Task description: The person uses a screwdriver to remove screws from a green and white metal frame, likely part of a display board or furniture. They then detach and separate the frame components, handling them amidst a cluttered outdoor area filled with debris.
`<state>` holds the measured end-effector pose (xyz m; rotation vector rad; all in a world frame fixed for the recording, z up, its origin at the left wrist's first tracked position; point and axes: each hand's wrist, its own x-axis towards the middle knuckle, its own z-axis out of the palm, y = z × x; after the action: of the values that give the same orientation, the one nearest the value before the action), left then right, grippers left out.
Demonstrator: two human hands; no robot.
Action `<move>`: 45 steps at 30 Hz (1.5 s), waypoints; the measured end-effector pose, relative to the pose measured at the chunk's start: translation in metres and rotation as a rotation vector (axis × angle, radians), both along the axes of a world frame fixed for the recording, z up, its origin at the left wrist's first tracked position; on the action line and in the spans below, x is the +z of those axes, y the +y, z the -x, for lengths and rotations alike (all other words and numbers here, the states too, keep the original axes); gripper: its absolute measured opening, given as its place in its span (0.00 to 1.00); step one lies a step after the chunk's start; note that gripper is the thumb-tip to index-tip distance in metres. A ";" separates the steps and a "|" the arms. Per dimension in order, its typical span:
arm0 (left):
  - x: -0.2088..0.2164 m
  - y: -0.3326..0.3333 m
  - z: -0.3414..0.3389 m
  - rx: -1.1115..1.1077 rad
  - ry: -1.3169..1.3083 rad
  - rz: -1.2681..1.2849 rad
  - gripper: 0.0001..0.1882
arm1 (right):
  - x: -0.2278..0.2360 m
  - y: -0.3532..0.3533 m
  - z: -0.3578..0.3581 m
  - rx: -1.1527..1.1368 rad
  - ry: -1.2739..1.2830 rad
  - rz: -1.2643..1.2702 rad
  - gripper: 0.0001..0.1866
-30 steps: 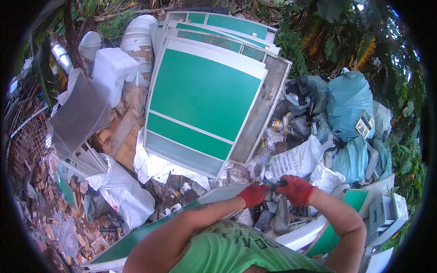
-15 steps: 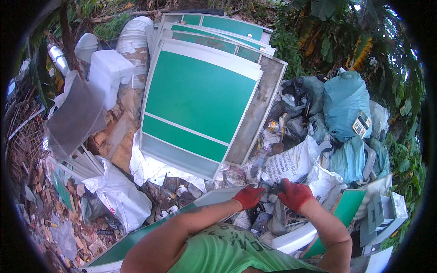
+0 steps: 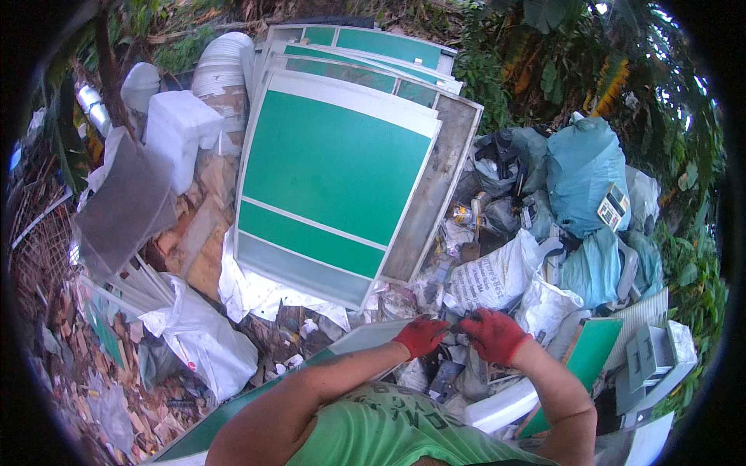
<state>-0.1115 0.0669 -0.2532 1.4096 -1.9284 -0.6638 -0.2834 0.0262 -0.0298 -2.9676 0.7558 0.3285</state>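
My left hand (image 3: 422, 335), in a red glove, is closed in front of my chest with its fingertips pointing right. Close by on the right, my right hand (image 3: 497, 337), also red-gloved, has its fingers curled in toward the left one. Something small and dark seems to lie between the fingertips, too small to make out. Beneath the hands is a heap of mixed scrap, with a dark flat piece (image 3: 445, 378) in it. A green panel with a pale frame (image 3: 365, 335) passes under my left forearm. Just beyond the hands lies a printed white sack (image 3: 489, 278).
Large green-and-white panels (image 3: 334, 167) lean stacked ahead. Teal bags (image 3: 584, 175) pile up at right, near a grey drawer unit (image 3: 651, 361). At left are a white plastic bag (image 3: 206, 338), a white foam block (image 3: 175, 136) and broken wood pieces (image 3: 198, 241). Foliage borders the back.
My right hand has shifted slightly left, closer to my left hand, and its fingers have turned inward. The left hand has barely moved. The view has drifted a little.
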 end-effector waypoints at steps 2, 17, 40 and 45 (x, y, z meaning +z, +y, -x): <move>-0.004 -0.001 -0.001 -0.019 0.024 0.018 0.24 | 0.000 0.000 -0.001 0.322 -0.147 0.193 0.29; -0.019 -0.006 0.001 0.006 0.031 0.092 0.24 | -0.016 0.004 0.010 0.095 -0.079 0.069 0.33; -0.013 -0.005 -0.016 0.117 0.025 0.098 0.24 | -0.171 0.026 0.004 -0.614 -1.394 -0.568 0.29; -0.012 -0.011 -0.014 0.134 0.112 -0.022 0.19 | -0.193 0.025 -0.009 -0.671 -1.323 -0.445 0.26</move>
<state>-0.0972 0.0554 -0.2654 1.4694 -1.7287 -0.6872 -0.2743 0.0509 -0.2228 -1.7034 1.0840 -1.1651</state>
